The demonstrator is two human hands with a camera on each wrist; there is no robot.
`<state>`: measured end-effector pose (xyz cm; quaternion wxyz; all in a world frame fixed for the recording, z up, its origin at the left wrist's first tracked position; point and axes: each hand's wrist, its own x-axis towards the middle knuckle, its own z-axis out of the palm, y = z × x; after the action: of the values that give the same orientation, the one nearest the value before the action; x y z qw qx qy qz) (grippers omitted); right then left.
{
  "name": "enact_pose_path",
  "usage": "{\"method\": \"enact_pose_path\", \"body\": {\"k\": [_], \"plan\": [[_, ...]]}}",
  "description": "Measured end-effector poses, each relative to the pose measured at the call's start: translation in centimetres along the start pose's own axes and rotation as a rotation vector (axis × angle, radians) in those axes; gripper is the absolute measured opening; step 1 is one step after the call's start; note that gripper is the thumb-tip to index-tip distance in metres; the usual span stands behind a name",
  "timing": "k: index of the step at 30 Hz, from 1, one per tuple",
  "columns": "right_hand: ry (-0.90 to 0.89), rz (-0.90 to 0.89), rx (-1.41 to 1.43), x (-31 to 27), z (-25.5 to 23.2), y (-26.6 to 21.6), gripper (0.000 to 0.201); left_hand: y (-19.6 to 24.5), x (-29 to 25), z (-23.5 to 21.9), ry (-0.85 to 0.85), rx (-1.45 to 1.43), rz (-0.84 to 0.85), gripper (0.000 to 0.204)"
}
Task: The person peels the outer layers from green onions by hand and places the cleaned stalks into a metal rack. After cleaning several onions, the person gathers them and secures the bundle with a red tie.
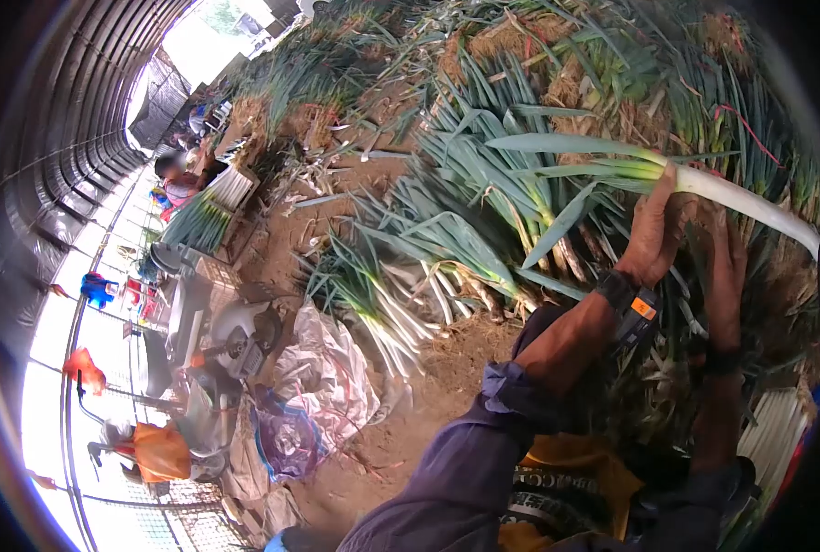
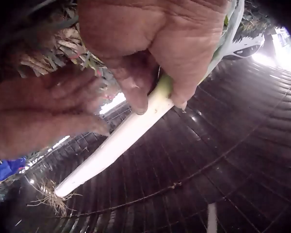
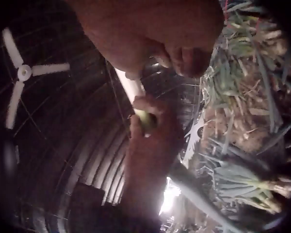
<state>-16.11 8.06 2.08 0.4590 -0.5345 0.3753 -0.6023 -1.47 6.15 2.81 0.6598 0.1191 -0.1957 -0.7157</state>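
Observation:
My left hand [image 1: 651, 232] grips a leek [image 1: 750, 201] where its white shaft turns green. In the left wrist view, thumb and fingers of the left hand [image 2: 155, 43] pinch the leek [image 2: 121, 138], whose root end carries thin brown roots. Its green leaves [image 1: 566, 144] spread leftward in the head view. Beside the shaft is my right hand [image 1: 724, 267], its fingers pointing up at the leek. The left wrist view shows the right hand [image 2: 48, 109] with its thumb tip right at the shaft. From the right wrist, the right hand [image 3: 155, 34] overlaps the shaft's upper part.
Untrimmed leeks [image 1: 483, 175] lie heaped ahead. A bunch of white-stemmed leeks [image 1: 387, 313] lies on the bare soil [image 1: 419, 405]. Plastic sacks [image 1: 318, 368] and a fan [image 1: 240, 336] are to the left. Another person [image 1: 180, 175] sits farther off, by more leeks [image 1: 203, 221].

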Motion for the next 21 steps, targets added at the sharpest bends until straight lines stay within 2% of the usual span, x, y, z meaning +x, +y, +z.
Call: {"method": "enact_pose_path", "body": {"k": [1, 4, 7, 10, 13, 14, 16, 17, 20, 21], "plan": [[-0.039, 0.040, 0.159, 0.5, 0.5, -0.7, 0.050, 0.0, 0.2, 0.2, -0.028, 0.009, -0.011, 0.037], [0.043, 0.067, 0.213, 1.1, 2.7, -2.2, 0.047, -0.5, -0.2, 1.3, 0.004, 0.000, -0.011, 0.038], [-0.004, 0.058, 0.240, 1.9, 2.4, -0.8, 0.046, -0.9, 0.0, 0.6, -0.093, -0.011, -0.043, 0.039], [-0.081, -0.009, 0.284, 2.3, 2.4, -0.6, 0.043, -0.7, -0.5, 1.5, -0.095, -0.016, -0.015, 0.039], [-0.020, -0.019, 0.241, 2.3, 2.5, -1.9, 0.045, -0.1, -0.9, 2.5, -0.032, 0.036, -0.105, 0.035], [-0.080, -0.036, 0.223, 3.1, 1.0, -1.4, 0.044, -0.2, -0.9, 1.9, -0.076, 0.141, -0.143, 0.034], [-0.023, 0.056, 0.171, 3.3, -0.1, -2.2, 0.043, -0.5, -0.8, 0.8, -0.169, 0.348, -0.221, 0.034], [-0.014, 0.018, 0.108, 4.0, -1.2, -1.9, 0.043, -0.3, -1.0, 1.4, -0.115, 0.495, -0.248, 0.029], [0.006, -0.097, -0.030, 5.4, -3.9, -1.4, 0.044, -0.8, -1.1, 1.4, 0.005, 1.109, 0.380, 0.024], [-0.086, -0.097, -0.069, 5.2, -4.3, -2.3, 0.043, -0.9, -1.3, 1.5, 0.094, 1.346, 0.768, 0.032]]}}
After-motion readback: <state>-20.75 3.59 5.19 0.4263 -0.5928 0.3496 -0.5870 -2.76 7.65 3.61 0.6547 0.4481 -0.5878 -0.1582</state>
